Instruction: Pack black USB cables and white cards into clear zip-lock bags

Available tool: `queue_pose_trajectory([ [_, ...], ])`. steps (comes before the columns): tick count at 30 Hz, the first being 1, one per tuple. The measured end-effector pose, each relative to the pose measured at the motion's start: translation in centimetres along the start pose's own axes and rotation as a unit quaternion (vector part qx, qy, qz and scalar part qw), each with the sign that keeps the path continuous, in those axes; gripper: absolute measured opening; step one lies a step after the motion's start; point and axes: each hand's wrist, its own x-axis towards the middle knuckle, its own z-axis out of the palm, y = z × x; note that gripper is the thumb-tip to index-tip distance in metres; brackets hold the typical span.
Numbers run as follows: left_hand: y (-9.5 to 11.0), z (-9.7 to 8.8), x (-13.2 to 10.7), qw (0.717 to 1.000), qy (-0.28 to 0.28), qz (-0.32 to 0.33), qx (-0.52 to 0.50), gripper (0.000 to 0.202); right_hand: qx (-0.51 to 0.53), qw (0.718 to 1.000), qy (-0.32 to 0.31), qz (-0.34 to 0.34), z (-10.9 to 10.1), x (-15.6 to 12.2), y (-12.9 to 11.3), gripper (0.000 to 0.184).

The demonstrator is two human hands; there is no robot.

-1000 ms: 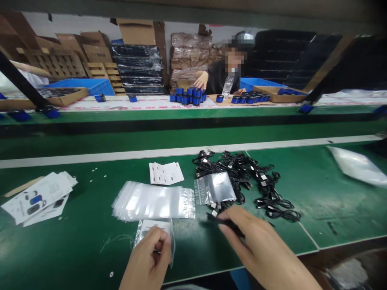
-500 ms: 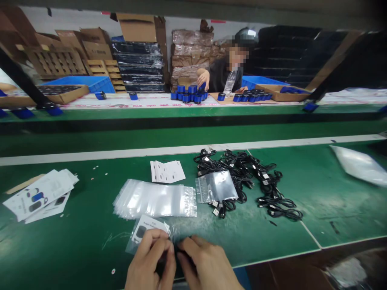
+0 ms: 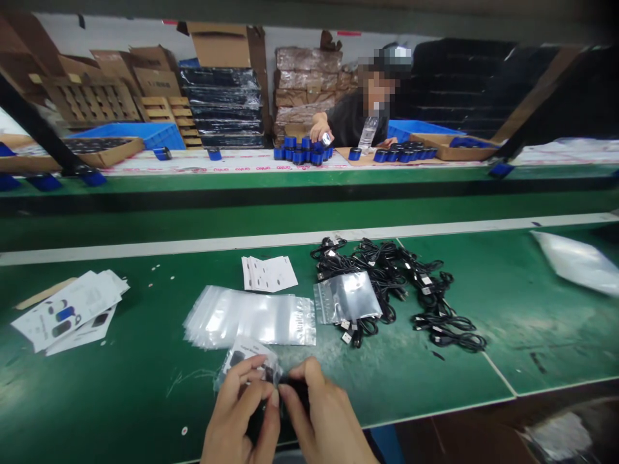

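Observation:
My left hand pinches the open end of a clear zip bag at the near side of the table. A printed leaflet lies inside this bag. My right hand is closed at the bag's mouth on a dark bundle that looks like a black cable, mostly hidden by the fingers. Just beyond are a fanned stack of clear zip bags and folded leaflets. A heap of black USB cables lies to the right, with a silvery zip bag on it.
Printed leaflets lie at the left, and a white plastic bag at the far right. Across the bench, a co-worker handles blue cylindrical devices beside a water bottle. Dark posts rise at both sides.
The bag with the leaflet has shifted slightly up and right, and my right fingers have moved closer to its mouth. Across the bench, the co-worker's hand has lifted and tilted a device.

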Motion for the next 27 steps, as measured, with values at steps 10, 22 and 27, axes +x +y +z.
queue_pose_trajectory([
  [10, 0.7, -0.4, 0.3, 0.999, 0.005, -0.036, -0.029, 0.019, 0.464, 0.878, -0.032, 0.111, 1.4, -1.1, 2.2, 0.04],
  [22, 1.1, -0.6, 0.1, 0.996, 0.041, 0.073, 0.038, 0.019, -0.132, 0.936, 0.208, -0.252, 2.1, 0.0, 2.3, 0.021],
  [27, 2.1, -0.2, -0.2, 0.988, 0.044, 0.138, 0.061, 0.022, 0.019, 0.986, 0.146, -0.08, 1.8, 0.5, 1.4, 0.023],
])
